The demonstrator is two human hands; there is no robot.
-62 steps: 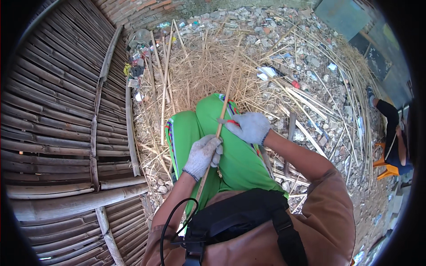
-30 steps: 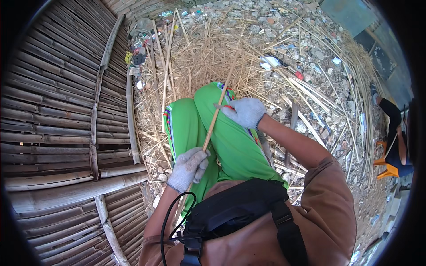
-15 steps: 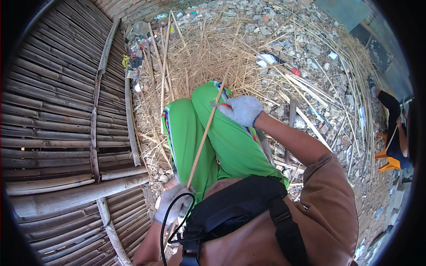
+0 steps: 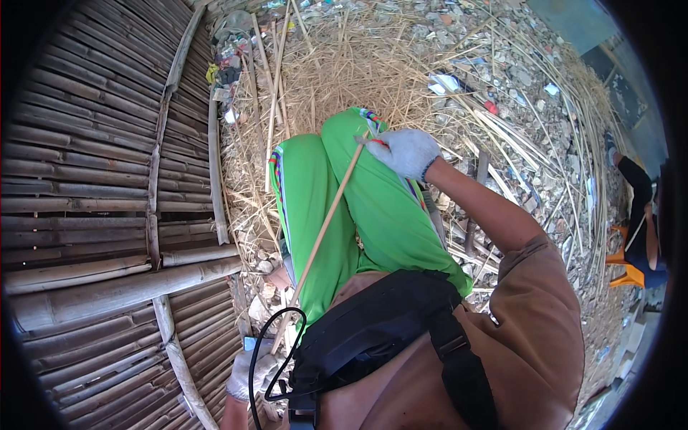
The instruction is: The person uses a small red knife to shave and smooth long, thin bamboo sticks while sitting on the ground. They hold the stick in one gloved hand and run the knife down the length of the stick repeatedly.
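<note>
A long, thin bamboo strip (image 4: 330, 218) slants across my green-trousered legs. My left hand (image 4: 251, 373), in a whitish glove, is closed around its lower end beside my hip, partly behind a black cable loop. My right hand (image 4: 408, 153), gloved too, rests over my right knee, closed on a small knife with a red handle (image 4: 376, 142). Its short blade touches the strip near the far tip. The glove hides most of the handle.
At left stands a bamboo-slat wall (image 4: 86, 179). Dry straw and shavings (image 4: 344, 79) cover the rubble ahead, with loose bamboo strips (image 4: 505, 136) to the right. Another person's arm (image 4: 651, 236) and an orange chair (image 4: 627, 275) show at far right.
My left hand has drawn the strip back toward the lower left. Less of the strip now sticks out past the blade. My right hand keeps its hold near the knee, and the view has shifted slightly.
</note>
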